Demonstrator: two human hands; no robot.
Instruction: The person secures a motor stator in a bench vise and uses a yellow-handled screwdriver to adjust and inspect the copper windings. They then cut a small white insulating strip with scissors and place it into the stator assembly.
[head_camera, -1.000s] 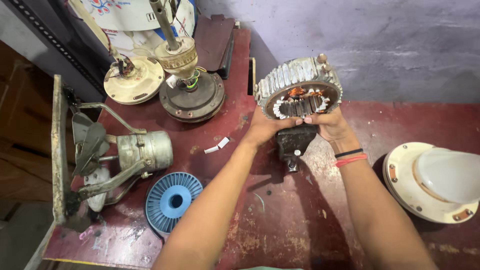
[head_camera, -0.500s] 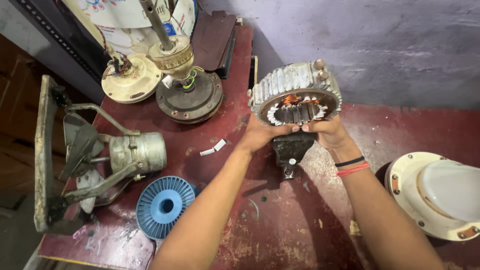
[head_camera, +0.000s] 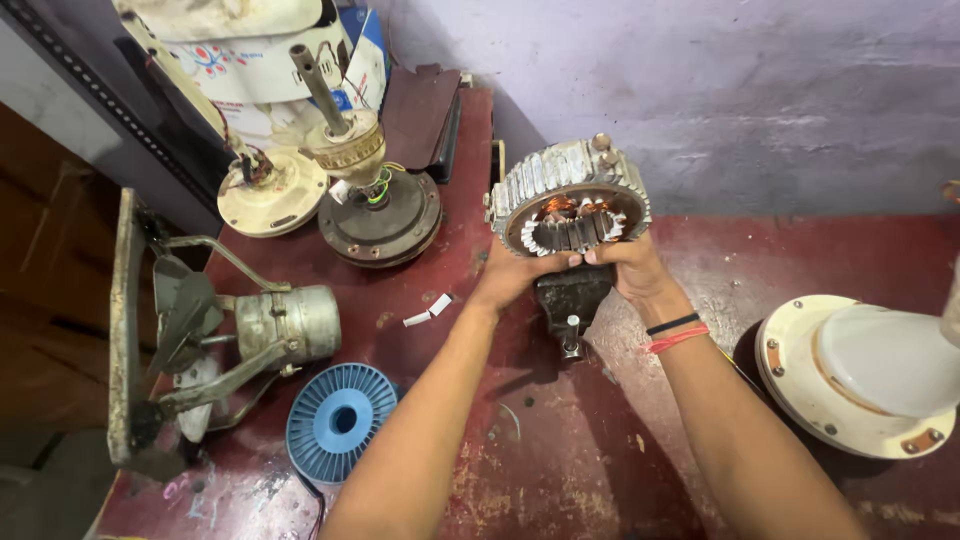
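Stator (head_camera: 570, 205) barely shifts since earlier frames, both hands clamped on it: left hand (head_camera: 515, 275) at 7 o'clock, right hand (head_camera: 628, 265) at 5.

Left hand (head_camera: 515, 275) and right hand (head_camera: 628, 265) gripping a ribbed motor stator (head_camera: 570, 195) (copper windings inside) above the red desk (head_camera: 560, 460); blue spool (head_camera: 338, 420) lying nearby.

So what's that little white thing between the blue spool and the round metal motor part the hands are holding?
In the head view, small white scraps, maybe paper or tape, lie on the red table between the blue spool and the motor stator.
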